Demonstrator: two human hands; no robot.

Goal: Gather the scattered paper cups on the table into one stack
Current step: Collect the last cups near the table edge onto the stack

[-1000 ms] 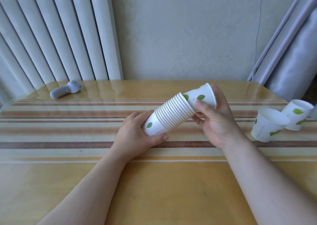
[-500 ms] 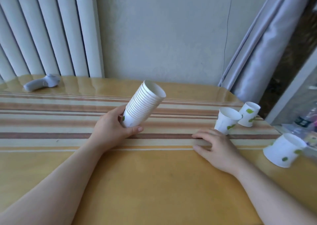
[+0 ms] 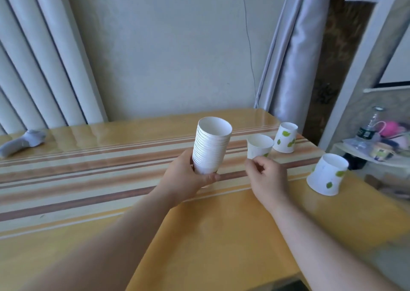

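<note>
My left hand (image 3: 185, 179) grips the base of a stack of white paper cups (image 3: 210, 145), held nearly upright just above the striped table (image 3: 88, 168). My right hand (image 3: 266, 177) sits just in front of an upright white cup with green leaves (image 3: 259, 145), fingers curled at its base; whether they touch it I cannot tell. Behind that cup stands an upside-down leaf-printed cup (image 3: 285, 137). A third cup (image 3: 326, 174) rests upside down near the table's right edge.
A grey handheld device (image 3: 22, 142) lies at the far left of the table. White vertical blinds and a grey curtain hang behind. A cluttered shelf (image 3: 377, 148) with a bottle stands beyond the right edge.
My right hand let go of the stack and moved right to the nearest loose cup. The left hand tilted the stack upright. The view swung right, revealing a third cup.
</note>
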